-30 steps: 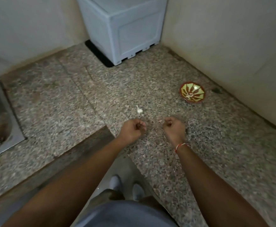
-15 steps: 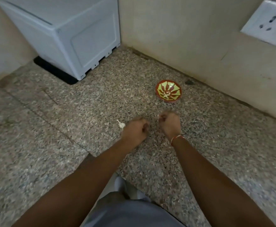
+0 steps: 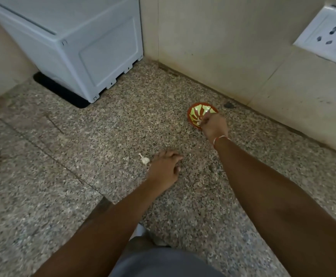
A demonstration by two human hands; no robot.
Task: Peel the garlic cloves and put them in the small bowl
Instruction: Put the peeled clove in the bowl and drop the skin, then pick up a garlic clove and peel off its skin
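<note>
Head view: the right hand (image 3: 213, 126), which half a second ago sat curled next to the left one in front of the person, has now reached out to the small bowl (image 3: 195, 113) near the wall. Its fingers (image 3: 206, 119) are bunched over the bowl's near rim, pinched on something pale (too small to say for sure that it is a peeled clove). The left hand (image 3: 164, 168) has loosened in the same interval: its fingers lie loosely extended on the granite counter (image 3: 83, 176) and hold nothing that shows. I judge that one clove is being delivered, so a peel-and-drop cycle is closing.

Counted: one bowl, red-rimmed with a green and red pattern. One pale piece of garlic (image 3: 144, 159) lies on the counter just left of the left hand, close to its knuckles; whether it is an unpeeled clove or leftover skin and stem I cannot tell. What already lies in the bowl cannot be counted, as the hand covers part of it. Also here are one white appliance (image 3: 83, 47) in the corner on a black mat, and one wall socket (image 3: 329, 35) at upper right.
</note>
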